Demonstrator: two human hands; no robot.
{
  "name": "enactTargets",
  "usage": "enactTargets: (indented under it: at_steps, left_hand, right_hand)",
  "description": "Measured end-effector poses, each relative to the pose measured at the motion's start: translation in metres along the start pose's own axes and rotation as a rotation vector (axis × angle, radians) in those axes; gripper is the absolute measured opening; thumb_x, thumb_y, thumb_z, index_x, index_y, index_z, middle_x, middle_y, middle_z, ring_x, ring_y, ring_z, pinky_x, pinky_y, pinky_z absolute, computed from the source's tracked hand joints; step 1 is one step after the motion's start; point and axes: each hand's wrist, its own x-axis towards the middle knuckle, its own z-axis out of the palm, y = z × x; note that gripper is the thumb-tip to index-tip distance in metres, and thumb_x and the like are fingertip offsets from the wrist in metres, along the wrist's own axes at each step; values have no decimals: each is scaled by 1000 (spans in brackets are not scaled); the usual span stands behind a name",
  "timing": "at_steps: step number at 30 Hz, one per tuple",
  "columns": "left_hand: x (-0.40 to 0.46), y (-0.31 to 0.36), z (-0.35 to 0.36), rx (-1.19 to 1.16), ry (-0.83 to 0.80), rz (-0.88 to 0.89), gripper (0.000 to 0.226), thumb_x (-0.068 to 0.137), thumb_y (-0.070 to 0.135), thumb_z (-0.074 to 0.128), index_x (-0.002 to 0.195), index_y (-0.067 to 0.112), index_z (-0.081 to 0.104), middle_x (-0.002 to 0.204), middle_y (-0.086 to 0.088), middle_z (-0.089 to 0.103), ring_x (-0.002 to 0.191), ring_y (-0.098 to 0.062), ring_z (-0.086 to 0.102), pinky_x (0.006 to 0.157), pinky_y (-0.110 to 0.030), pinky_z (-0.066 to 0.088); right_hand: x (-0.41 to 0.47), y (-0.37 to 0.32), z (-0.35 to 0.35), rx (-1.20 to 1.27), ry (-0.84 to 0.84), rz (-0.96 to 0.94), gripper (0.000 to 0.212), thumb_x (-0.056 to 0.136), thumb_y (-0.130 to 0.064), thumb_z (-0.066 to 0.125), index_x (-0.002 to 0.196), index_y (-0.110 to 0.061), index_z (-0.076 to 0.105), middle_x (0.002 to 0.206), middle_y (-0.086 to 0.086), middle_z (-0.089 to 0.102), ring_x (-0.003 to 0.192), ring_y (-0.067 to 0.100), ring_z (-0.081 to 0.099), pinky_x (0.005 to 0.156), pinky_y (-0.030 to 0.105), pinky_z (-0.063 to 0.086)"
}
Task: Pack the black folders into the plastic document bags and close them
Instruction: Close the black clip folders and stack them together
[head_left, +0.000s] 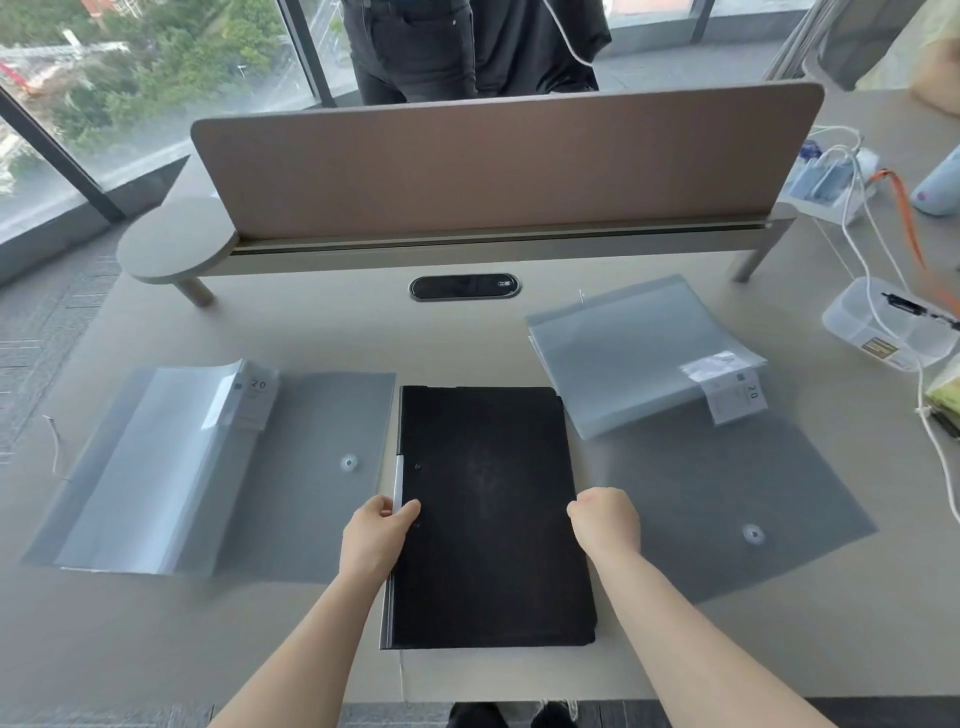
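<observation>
A stack of black folders (488, 514) lies flat at the front middle of the desk. My left hand (376, 535) grips the stack's left edge, thumb on top. My right hand (605, 522) is curled against the right edge, fingers tucked under it. A translucent grey document bag (311, 478) with a round snap button lies to the left, partly covered by a pack of bags (156, 467) labelled 20. Another flat bag (727, 509) with a button lies to the right, and a second pack of bags (639, 353) rests on its far end.
A brown divider panel (493, 161) runs across the back of the desk (311, 332). A clear plastic box (878, 322), white cables (857, 218) and an orange cord sit at the far right. A person in dark clothes (441, 47) stands behind the panel.
</observation>
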Motion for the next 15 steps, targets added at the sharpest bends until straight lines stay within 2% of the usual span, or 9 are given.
enactTargets:
  at_steps: [6, 7, 8, 9, 10, 12, 13, 14, 15]
  left_hand:
    - [5, -4, -4, -57, 16, -38, 32, 83, 41, 65, 88, 10, 58, 74, 0, 57, 67, -19, 52, 62, -31, 40]
    - [6, -5, -6, -74, 23, -48, 36, 81, 43, 64, 92, 9, 60, 74, 0, 57, 68, -19, 53, 63, -31, 41]
    - [7, -5, -8, -86, 31, -55, 43, 78, 47, 63, 97, 8, 61, 77, 0, 60, 71, -21, 56, 65, -32, 43]
    - [9, -6, -10, -88, 37, -57, 51, 76, 51, 61, 103, 8, 63, 82, -3, 63, 77, -24, 60, 69, -35, 46]
    - [10, -6, -13, -86, 39, -58, 58, 74, 54, 59, 108, 7, 63, 90, -8, 66, 86, -28, 64, 75, -38, 49]
    - [15, -7, -17, -87, 38, -57, 65, 72, 58, 58, 113, 8, 64, 106, -13, 69, 101, -33, 66, 87, -44, 52]
    - [17, -6, -18, -87, 35, -52, 66, 71, 60, 58, 114, 10, 65, 108, -11, 70, 102, -32, 66, 90, -45, 53]
    - [18, -5, -20, -83, 30, -47, 66, 71, 60, 58, 115, 12, 65, 109, -8, 71, 101, -29, 67, 92, -46, 54]
    - [19, -5, -20, -76, 27, -40, 65, 72, 60, 60, 116, 13, 65, 109, -6, 72, 99, -27, 67, 91, -45, 54]
  right_hand:
    - [10, -7, 1, 115, -40, 90, 41, 68, 7, 49, 49, -16, 20, 54, 6, 19, 55, 21, 16, 52, 36, 14]
    - [9, -10, 3, 148, -35, 84, 36, 67, 6, 49, 46, -14, 28, 53, 11, 23, 54, 28, 20, 51, 40, 21]
    - [10, -12, 6, 181, -32, 85, 22, 67, 5, 50, 48, -6, 48, 56, 24, 39, 69, 17, 22, 53, 46, 37]
    - [11, -14, 9, 193, -27, 87, 15, 68, 2, 52, 70, 4, 67, 76, 33, 57, 99, 34, 64, 68, 49, 52]
    - [15, -14, 13, 192, -27, 92, 29, 69, 0, 53, 93, 5, 69, 98, 31, 63, 99, 47, 63, 87, 55, 52]
    - [18, -16, 18, 155, -33, 76, 27, 68, -3, 51, 88, -3, 67, 91, 31, 60, 110, 27, 60, 96, 53, 45]
    - [17, -16, 20, 132, -35, 75, 22, 68, -4, 50, 83, -4, 66, 80, 28, 54, 84, 12, 29, 83, 40, 16]
    - [16, -19, 20, 124, -31, 76, 20, 70, -6, 51, 84, -5, 66, 77, 23, 57, 72, 42, 55, 67, 36, 47]
    - [16, -19, 19, 118, -24, 72, 19, 73, -9, 53, 85, -6, 68, 81, 23, 61, 77, 43, 58, 70, 37, 49]
